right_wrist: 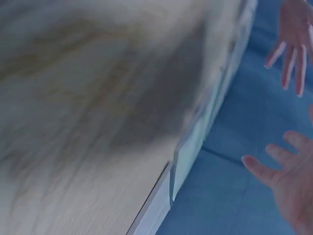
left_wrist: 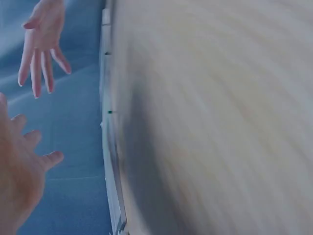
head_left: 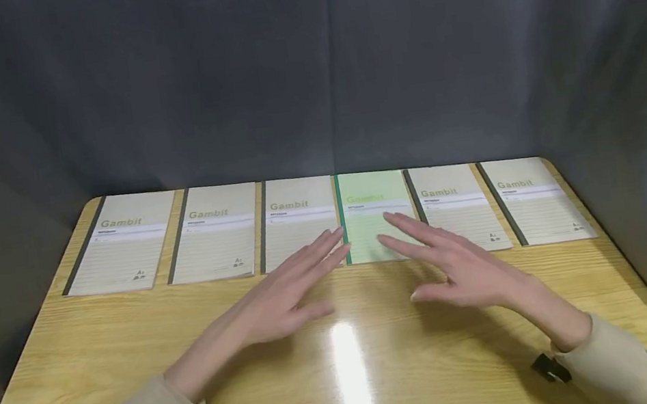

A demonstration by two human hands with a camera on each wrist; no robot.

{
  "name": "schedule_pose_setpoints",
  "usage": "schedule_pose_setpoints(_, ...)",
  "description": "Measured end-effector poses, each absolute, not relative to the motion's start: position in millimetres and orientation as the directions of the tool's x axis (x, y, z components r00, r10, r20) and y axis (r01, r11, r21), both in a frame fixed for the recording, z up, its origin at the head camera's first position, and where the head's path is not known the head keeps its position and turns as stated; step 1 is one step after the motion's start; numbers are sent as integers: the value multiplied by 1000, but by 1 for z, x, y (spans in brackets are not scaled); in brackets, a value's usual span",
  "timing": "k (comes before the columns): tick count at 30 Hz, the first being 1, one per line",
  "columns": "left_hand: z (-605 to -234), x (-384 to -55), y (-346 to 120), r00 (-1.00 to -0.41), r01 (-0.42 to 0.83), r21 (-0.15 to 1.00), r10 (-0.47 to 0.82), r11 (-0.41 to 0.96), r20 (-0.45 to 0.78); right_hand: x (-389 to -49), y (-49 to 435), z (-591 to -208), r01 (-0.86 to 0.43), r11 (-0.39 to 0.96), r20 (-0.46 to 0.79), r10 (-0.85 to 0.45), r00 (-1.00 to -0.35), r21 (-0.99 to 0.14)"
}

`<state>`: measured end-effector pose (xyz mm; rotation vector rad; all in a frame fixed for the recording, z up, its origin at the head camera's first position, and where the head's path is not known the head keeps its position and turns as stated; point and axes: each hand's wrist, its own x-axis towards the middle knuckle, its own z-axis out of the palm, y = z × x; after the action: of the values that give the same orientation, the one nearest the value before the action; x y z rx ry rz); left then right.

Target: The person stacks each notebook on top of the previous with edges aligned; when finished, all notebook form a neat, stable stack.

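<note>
Both hands hover over the table with fingers spread and nothing held. My left hand point(head_left: 287, 297) reaches in from the left, its fingertips overlapping the third cream notebook point(head_left: 296, 230) in the head view. My right hand point(head_left: 463, 265) comes from the right, fingertips over the green notebook point(head_left: 373, 229) and the cream notebook point(head_left: 453, 197) to its right. In the left wrist view, the left hand point(left_wrist: 22, 171) is near the camera and the right hand point(left_wrist: 44, 49) faces it. The right wrist view has the right hand point(right_wrist: 291, 178) close, with the left hand point(right_wrist: 296, 46) beyond.
Several "Gambit" notebooks lie in a row along the far edge of the wooden table point(head_left: 251, 391). Two cream ones point(head_left: 125, 250) point(head_left: 217, 238) are at the left, another point(head_left: 537, 199) at the far right. A dark curtain point(head_left: 304, 66) hangs behind.
</note>
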<state>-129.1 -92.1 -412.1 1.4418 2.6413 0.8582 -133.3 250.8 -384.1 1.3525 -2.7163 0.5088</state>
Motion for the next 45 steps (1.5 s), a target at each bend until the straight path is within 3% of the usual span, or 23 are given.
schedule_pose_setpoints(5, -411, -144, -74, -650, 679, 626, 711, 383, 270, -145, 258, -376, -636, 647, 224, -606, -764, -420)
schedule_pose_setpoints(11, -407, -159, -53, -741, 559, 744, 624, 366, 250, -164, 257, -377, -546, 628, 275, -480, -833, -555)
schedule_pose_setpoints(16, -404, -169, -32, -838, 311, 916, 527, 254, 138, -178, 254, -386, -418, 596, 264, -332, -906, -685)
schedule_pose_setpoints(21, -406, -175, -13, -897, 85, 980, 441, 181, -4, -188, 250, -395, -191, 458, 114, -191, -975, -868)
schedule_pose_setpoints(26, -412, -188, -1, -926, -48, 996, 370, 72, -72, -192, 245, -397, 31, 281, -71, -133, -989, -959)
schedule_pose_setpoints(30, -417, -192, 3, -928, -144, 988, 354, -53, -117, -194, 243, -396, 160, 258, -194, -112, -975, -953)
schedule_pose_setpoints(45, -429, -192, 1, -925, -193, 977, 348, -92, -150, -196, 243, -400, 265, 236, -292, -88, -952, -935)
